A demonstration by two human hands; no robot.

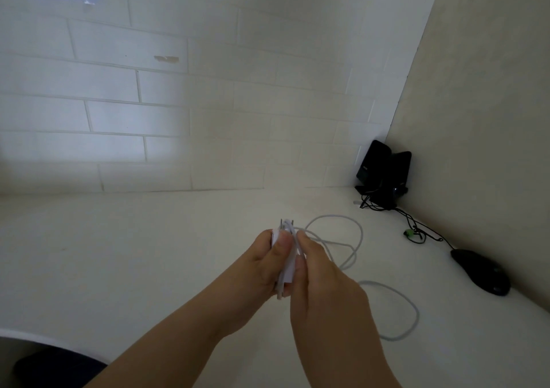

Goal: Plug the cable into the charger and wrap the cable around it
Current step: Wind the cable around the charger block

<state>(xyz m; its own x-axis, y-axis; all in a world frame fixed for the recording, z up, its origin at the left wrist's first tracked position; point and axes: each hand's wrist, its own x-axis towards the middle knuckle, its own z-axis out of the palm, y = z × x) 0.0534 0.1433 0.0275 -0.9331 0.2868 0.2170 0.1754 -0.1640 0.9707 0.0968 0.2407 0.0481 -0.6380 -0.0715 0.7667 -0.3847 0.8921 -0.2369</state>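
From the head view, your left hand [265,264] is clamped around the white charger [286,264], held above the white table [148,268] with its prongs pointing away from you. Your right hand [323,280] pinches the white cable [395,295] against the charger's side, where at least one turn already crosses between the prongs. The rest lies in loose loops on the table to your right, near the black mouse [482,271]. Whether the plug is fully seated is hidden by your fingers. The risk, I judge, is slack: ease your pinch and the turns may spring off, or a trailing loop may snag or knot.
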